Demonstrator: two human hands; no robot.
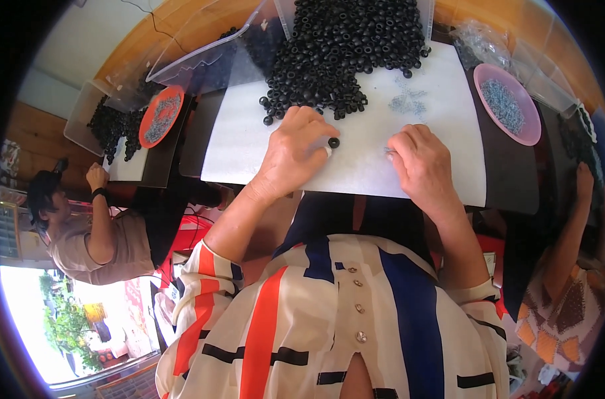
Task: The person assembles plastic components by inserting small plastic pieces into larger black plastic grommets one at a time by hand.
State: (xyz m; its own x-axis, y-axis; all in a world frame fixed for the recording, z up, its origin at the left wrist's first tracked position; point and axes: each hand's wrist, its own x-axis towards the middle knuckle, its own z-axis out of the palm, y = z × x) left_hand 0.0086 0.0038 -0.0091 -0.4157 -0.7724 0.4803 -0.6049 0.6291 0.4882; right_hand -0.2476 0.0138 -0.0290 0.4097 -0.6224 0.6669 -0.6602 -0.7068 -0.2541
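Head view:
1. Left hand [290, 154] pinches one black ring [334, 142] over the white sheet [242, 149].
2. Right hand [422, 163] pinches a tiny thing [388, 151] over the sheet.
3. More black rings [345, 50] lie at the sheet's far end.

Looks like a small hand-assembly workshop, tbh. Got a dark worktable [513, 176] topped with a white sheet [458, 149], loads of black ring-like parts [349, 53] heaped at the sheet's far edge, plus a pink bowl [530, 133] of tiny greyish bits [504, 106] just off the right edge. Pretty much the same setup over on the left, with an orange bowl [147, 126], a clear bin [79, 133] and a co-worker [106, 246] right there. Another worker [563, 306] off past the worktable's right edge.
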